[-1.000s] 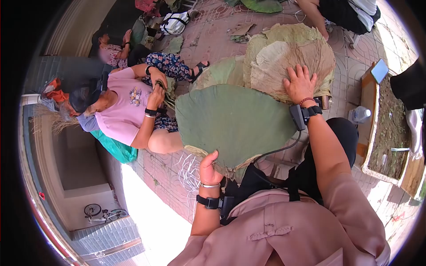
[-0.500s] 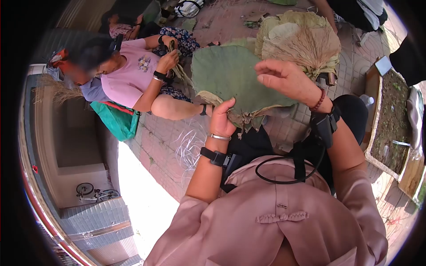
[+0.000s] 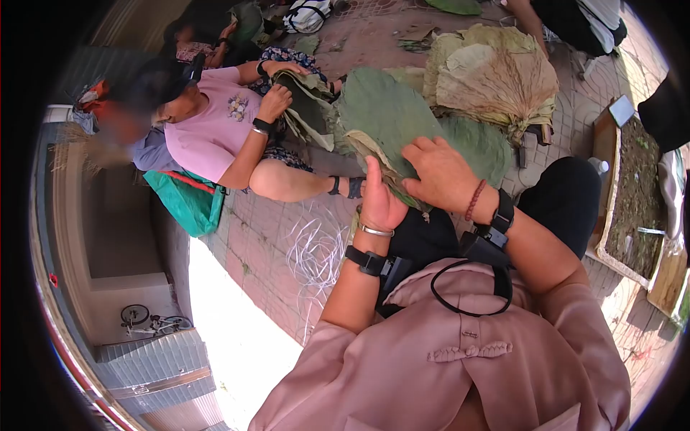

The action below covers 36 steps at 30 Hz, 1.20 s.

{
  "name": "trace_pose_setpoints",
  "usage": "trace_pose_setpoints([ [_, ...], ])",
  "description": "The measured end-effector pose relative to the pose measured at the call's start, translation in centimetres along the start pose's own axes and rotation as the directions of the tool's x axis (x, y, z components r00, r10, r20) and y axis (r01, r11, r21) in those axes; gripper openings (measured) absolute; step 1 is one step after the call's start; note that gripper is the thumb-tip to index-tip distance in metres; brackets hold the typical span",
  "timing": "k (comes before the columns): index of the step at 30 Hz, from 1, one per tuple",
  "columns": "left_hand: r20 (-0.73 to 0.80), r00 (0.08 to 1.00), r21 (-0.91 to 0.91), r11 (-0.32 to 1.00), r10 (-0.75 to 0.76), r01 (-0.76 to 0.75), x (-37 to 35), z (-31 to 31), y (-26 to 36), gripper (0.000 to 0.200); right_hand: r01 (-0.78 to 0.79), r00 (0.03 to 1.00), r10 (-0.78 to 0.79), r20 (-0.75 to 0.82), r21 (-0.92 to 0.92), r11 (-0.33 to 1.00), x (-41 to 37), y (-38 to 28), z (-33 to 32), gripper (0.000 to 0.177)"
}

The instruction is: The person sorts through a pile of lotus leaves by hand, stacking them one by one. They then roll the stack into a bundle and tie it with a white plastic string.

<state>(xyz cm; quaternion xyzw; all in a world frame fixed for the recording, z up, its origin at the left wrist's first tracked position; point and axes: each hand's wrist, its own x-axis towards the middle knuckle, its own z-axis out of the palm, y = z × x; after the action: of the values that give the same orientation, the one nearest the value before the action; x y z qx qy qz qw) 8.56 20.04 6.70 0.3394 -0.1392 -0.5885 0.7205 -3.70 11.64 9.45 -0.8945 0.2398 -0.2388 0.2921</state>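
Observation:
A stack of large green and dry tan lotus leaves [image 3: 381, 108] is in front of me, its left edge bent up and folded over. My left hand [image 3: 383, 202] holds the stack at its near left edge, thumb upright against the fold and palm showing; its fingers are mostly hidden by the leaves. On top of the leaves rests my right hand [image 3: 444, 176], fingers bent and gripping near the stem end. Another green leaf [image 3: 481, 147] spreads out under and to the right of that hand.
A pile of dried tan leaves [image 3: 496, 79] lies beyond. At left, a seated person [image 3: 208, 122] handles folded leaves [image 3: 309, 108]. Tangled white plastic string [image 3: 316, 248] lies on the paving. A soil-filled planter [image 3: 632, 201] stands right, near a plastic bottle [image 3: 598, 165].
My right hand has come down onto the leaves and moved nearer me. The stack's left side is now folded up. The person at left has spread their leaves wider.

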Motion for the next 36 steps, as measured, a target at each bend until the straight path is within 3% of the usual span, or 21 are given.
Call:
trace_pose_setpoints([
  [6,-0.02,0.997,-0.063,0.995,-0.078,0.077,0.6,-1.5,0.0,0.036,-0.029,0.995,0.041,-0.089,0.127,0.991,0.8,1.3,0.2,0.026],
  [8,-0.032,0.996,-0.012,0.996,-0.089,0.088,0.6,-1.4,0.0,0.034,-0.162,0.986,0.145,0.08,0.276,0.947,1.5,2.0,-0.9,0.028],
  [16,-0.082,0.99,0.053,0.992,-0.112,0.116,0.7,-1.8,-0.1,0.033,-0.17,0.985,0.162,0.063,0.151,0.974,2.0,1.1,-0.8,0.022],
  [19,-0.096,0.989,-0.015,0.994,-0.11,0.11,0.8,-0.9,0.0,0.033,-0.166,0.986,0.164,0.028,0.106,0.98,2.3,0.5,-0.4,0.018],
  [22,-0.146,0.986,0.045,0.995,-0.082,0.089,0.8,-0.1,0.0,0.032,-0.21,0.977,0.206,0.054,0.087,0.974,2.7,0.3,-0.7,0.017],
  [24,-0.191,0.981,0.272,0.958,-0.041,0.093,0.9,-0.2,0.0,0.033,-0.248,0.966,0.241,0.09,0.088,0.965,2.8,0.6,-0.8,0.019],
  [28,-0.168,0.985,0.175,0.983,-0.025,0.055,0.8,-0.2,0.1,0.035,-0.152,0.984,0.169,-0.051,0.244,0.958,3.2,3.1,-1.5,0.023],
  [29,-0.183,0.98,0.116,0.989,-0.072,0.094,0.6,-0.3,0.3,0.035,-0.081,0.984,0.126,-0.125,0.315,0.946,3.6,3.6,-2.1,0.024],
  [31,-0.18,0.975,0.059,0.988,-0.133,0.145,0.3,-0.4,0.7,0.036,-0.1,0.976,0.154,-0.154,0.315,0.944,4.5,4.6,-3.8,0.02],
  [33,-0.208,0.977,0.105,0.993,-0.033,0.056,0.1,-1.1,0.9,0.036,-0.036,0.964,0.17,-0.206,0.529,0.848,5.4,5.1,-5.8,0.017],
  [34,-0.227,0.973,0.105,0.992,-0.044,0.069,-0.1,-1.3,1.2,0.038,-0.118,0.95,0.291,-0.11,0.738,0.665,5.5,5.0,-7.2,0.015],
  [35,-0.209,0.977,0.107,0.991,-0.052,0.076,-0.2,-1.5,1.5,0.038,-0.114,0.946,0.297,-0.126,0.731,0.672,5.8,5.7,-7.8,0.015],
  [36,-0.242,0.968,0.08,0.993,-0.069,0.091,-0.4,-1.8,1.8,0.039,-0.003,0.914,0.359,-0.188,0.884,0.468,6.3,6.7,-8.3,0.016],
])
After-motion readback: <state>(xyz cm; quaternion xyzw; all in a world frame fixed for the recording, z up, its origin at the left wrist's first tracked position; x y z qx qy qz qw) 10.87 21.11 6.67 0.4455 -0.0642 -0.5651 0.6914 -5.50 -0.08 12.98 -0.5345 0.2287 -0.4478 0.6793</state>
